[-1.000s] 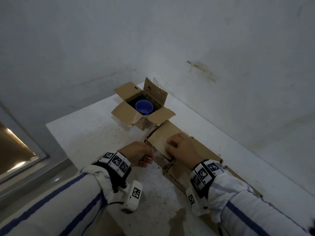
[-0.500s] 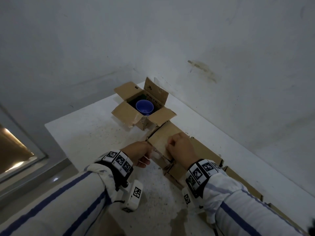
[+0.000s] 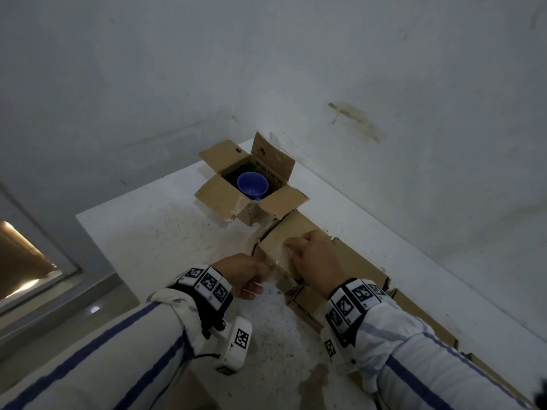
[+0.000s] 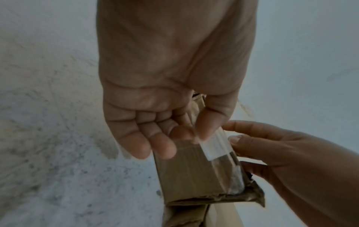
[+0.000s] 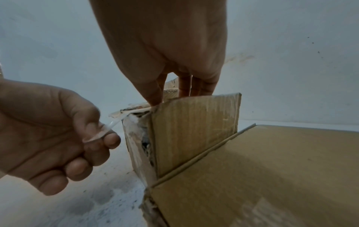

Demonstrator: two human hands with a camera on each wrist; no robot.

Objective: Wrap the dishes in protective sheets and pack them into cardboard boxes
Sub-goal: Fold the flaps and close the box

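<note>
white table (image 3: 154, 232), open box (image 3: 219, 193) holding blue bowl (image 3: 252, 184), left hand (image 3: 241, 275) pinching tape (image 4: 213, 147), right hand (image 3: 318, 255) gripping flap (image 5: 194, 122)

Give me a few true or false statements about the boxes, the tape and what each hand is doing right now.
1. The left hand pinches a strip of clear tape. True.
2. The right hand rests on the table. False: its fingers hold the near box's flap.
3. The far open box holds a blue bowl. True.
4. The blue bowl is wrapped. False: it sits bare.
</note>
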